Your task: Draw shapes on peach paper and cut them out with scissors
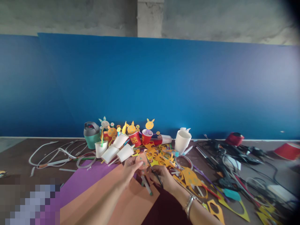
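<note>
Head view: both hands close together over purple and peach card sheets (90, 184);
left hand (128, 171) pinches a round peach paper cutout (142, 161) near centre; right hand (164, 177) closes around thin dark scissors (155, 175) touching it, just near of orange paper scraps (161, 157).

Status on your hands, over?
Left hand pinching round orange paper cutout. Right hand on scissors, blades at cutout. Yellow paper scraps heaped just beyond.
</note>
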`<state>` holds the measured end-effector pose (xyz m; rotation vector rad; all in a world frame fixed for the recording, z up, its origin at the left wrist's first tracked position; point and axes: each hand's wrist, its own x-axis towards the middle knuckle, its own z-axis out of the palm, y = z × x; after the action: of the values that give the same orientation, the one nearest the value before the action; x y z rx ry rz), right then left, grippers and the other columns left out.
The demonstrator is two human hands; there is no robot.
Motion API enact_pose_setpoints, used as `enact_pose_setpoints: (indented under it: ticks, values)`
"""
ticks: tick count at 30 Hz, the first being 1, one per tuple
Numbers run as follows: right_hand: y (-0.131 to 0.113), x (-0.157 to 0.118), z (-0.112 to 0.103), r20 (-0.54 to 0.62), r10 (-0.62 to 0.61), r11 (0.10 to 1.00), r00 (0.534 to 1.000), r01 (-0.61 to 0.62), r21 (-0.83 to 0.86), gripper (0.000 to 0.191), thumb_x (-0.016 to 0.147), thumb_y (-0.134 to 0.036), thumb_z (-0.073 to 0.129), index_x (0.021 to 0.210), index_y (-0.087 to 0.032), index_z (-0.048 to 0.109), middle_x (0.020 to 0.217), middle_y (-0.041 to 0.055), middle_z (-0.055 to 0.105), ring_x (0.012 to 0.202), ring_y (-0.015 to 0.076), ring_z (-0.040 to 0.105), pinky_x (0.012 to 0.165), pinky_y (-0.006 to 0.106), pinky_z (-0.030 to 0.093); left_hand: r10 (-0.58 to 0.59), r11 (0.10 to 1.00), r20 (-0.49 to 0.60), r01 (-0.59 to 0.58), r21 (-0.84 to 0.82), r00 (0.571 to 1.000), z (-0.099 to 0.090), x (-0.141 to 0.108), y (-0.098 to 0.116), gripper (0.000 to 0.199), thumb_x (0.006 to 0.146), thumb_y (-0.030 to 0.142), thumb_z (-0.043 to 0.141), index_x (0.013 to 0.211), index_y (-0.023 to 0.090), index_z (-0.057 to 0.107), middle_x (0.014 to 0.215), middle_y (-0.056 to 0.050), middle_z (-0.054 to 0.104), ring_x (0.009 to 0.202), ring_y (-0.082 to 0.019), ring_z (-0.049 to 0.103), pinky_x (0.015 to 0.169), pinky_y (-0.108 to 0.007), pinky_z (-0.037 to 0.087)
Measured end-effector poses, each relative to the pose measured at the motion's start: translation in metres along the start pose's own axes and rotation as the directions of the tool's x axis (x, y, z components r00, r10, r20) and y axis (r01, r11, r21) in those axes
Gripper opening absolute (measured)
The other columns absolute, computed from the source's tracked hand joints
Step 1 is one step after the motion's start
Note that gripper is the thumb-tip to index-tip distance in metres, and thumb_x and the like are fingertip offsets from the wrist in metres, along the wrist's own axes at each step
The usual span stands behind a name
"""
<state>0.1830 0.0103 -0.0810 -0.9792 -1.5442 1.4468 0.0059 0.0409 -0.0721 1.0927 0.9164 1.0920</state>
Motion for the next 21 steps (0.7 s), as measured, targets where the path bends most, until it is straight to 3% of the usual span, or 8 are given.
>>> enact_pose_setpoints:
  ticks: [15,21]
  values:
    - [-0.0027,-0.0008,0.0003,-0.007,0.015,1.000,1.000,-0.015,-0.019,0.025,0.075,-0.034,0.067,0.067,-0.014,0.053,0.049,-0.0075,0.038,0.038,0.0027,0.028,0.036,0.018,0.019,0.018,1.000,-0.013,-0.018,-0.021,1.000,0.0012,0.0001,0.0070,0.049,0.066,0.044,0.074,0.100,0.010,0.068,0.053,-0.002,0.063,0.038,-0.010,0.050,0.039,-0.022,0.039]
    - [-0.0045,-0.0004,0.0019,-0.039,0.035,0.999,0.999,-0.036,-0.007,0.025,0.072,-0.034,0.068,0.065,-0.014,0.053,0.045,-0.0081,0.038,0.035,0.0023,0.028,0.034,0.017,0.020,-0.016,1.000,-0.033,0.015,-0.025,0.999,0.0009,0.0003,0.0036,0.046,0.068,0.046,0.071,0.097,0.011,0.066,0.062,-0.005,0.068,0.043,-0.013,0.058,0.041,-0.022,0.042]
